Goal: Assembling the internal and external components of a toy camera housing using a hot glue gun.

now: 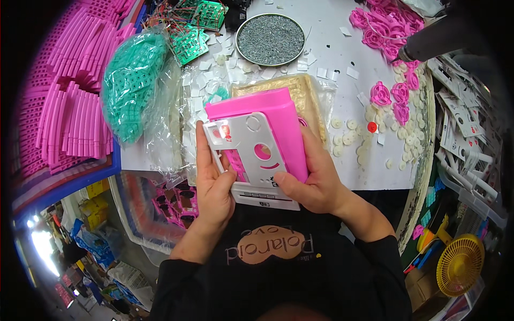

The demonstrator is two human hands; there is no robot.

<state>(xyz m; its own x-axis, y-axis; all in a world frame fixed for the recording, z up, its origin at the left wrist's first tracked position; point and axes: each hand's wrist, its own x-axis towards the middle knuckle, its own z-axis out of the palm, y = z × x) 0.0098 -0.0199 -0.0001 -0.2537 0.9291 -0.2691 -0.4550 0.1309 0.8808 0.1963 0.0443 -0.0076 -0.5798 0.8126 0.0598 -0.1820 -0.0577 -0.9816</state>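
Held tilted between my hands, over the table's front edge, is a pink plastic casing [289,128] with a white panel [243,134] lying against its front. The panel has a round hole, a rectangular cutout and small printed pictures. My left hand [214,184] grips the panel's left edge, its thumb at the cutout and the other fingers along the side, partly hidden. My right hand [313,179] closes around the casing's right side, thumb pressed on the panel's face. Whether the panel is fully seated cannot be seen. Behind the casing lies a gold-coloured wrapped packet [308,91].
A round tin of small screws [270,38] stands at the back, near green circuit boards [188,45]. Pink grilles [80,117] and bagged teal parts [131,80] fill the left. Right are cream discs [412,142], pink rings [380,93], a dark tool [436,40] and white panels [460,117].
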